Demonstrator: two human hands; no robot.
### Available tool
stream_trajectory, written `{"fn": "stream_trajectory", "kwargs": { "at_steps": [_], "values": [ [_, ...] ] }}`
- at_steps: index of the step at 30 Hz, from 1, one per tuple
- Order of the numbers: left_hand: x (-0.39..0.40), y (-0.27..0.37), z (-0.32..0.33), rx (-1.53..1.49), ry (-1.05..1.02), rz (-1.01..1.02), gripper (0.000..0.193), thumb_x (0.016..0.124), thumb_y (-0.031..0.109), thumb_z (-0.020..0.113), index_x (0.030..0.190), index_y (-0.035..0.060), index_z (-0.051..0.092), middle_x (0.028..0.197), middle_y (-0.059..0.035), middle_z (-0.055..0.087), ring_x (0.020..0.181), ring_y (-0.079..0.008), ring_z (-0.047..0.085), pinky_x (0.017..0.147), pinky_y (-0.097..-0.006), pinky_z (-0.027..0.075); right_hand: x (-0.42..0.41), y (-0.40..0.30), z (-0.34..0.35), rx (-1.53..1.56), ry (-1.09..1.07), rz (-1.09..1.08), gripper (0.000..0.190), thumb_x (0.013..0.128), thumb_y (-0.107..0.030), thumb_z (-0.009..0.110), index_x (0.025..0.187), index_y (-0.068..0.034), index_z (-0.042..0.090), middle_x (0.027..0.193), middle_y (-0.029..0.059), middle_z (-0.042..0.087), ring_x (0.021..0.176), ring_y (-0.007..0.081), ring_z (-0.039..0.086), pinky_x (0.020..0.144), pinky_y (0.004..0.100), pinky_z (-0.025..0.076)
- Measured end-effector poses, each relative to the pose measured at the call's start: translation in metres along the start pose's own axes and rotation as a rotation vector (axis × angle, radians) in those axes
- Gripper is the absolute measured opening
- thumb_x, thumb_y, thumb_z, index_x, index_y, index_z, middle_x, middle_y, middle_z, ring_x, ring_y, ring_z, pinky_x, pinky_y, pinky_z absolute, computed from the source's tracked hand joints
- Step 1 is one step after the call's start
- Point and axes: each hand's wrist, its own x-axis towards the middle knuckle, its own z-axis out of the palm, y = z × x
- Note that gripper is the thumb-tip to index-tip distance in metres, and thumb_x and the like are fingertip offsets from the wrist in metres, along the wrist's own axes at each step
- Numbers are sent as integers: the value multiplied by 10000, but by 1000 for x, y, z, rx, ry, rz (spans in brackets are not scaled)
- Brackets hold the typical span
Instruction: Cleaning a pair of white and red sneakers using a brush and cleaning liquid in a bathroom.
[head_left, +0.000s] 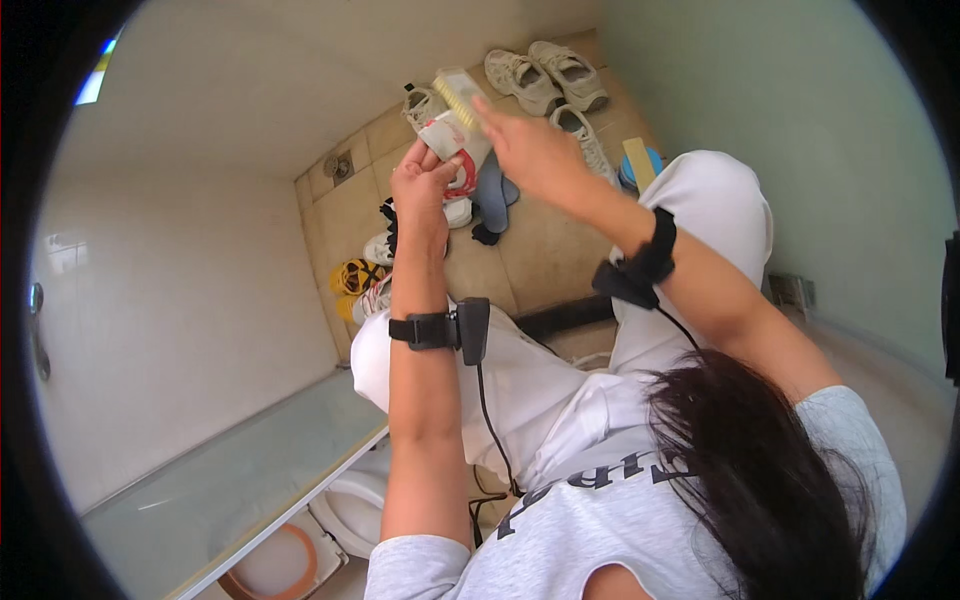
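Note:
My left hand (424, 176) grips a white shoe with red trim (445, 136), raised over the tiled floor. Between the fingers of my right hand (536, 154) is a scrubbing brush (459, 94) with pale yellow bristles and a whitish back. The bristles face the shoe and overlap its upper part; blur hides whether they touch it. Below the held shoe lie blue-grey insoles (492, 196) and a small black item (486, 235).
Off-white sneakers (525, 79) stand by the far wall, another sneaker (585, 142) nearer. Yellow-and-black shoes (358, 277) are at left, near a floor drain (339, 166). By my right knee, a yellowish block (639, 161) overlaps a blue round container (628, 171). A glass partition (247, 450) runs left.

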Motion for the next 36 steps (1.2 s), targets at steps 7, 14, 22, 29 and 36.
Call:
{"fn": "stream_trajectory", "kwargs": {
  "at_steps": [7,14,22,29,36],
  "values": [
    [-13,31,8,65,-74,25,512,768,-161,556,1269,-52,562,1152,-116,670,1044,-157,629,904,-277,485,29,36,-25,744,-412,711,698,870,-628,546,1277,-61,573,592,0,546,408,66,408,364,231,326],
    [-18,35,-4,344,-337,-43,388,805,-31,626,1193,-46,613,1098,-95,664,1021,-144,602,899,-267,458,25,38,-16,1322,-588,604,543,808,-628,630,1013,-124,623,618,-69,496,436,33,338,404,178,265],
    [-6,5,-3,398,136,-143,452,922,474,603,1003,30,621,1152,-117,538,961,-153,531,821,-300,411,22,26,-15,1273,-236,198,735,732,-369,772,1304,-98,399,827,-24,534,550,53,421,462,209,345],
    [-8,21,26,-427,249,-343,561,943,491,518,1299,58,492,1216,-143,602,1185,-291,552,984,-504,447,17,28,-15,1350,-317,250,663,769,-385,734,1280,-104,420,822,-21,521,562,52,440,475,218,378],
    [-9,8,7,-627,-353,-452,553,985,395,347,1387,21,413,1303,-237,533,1211,-418,516,1049,-622,362,10,20,-5,1455,-358,315,604,787,-428,719,1206,-81,456,817,-28,528,527,37,431,447,199,367]
  ]
}}
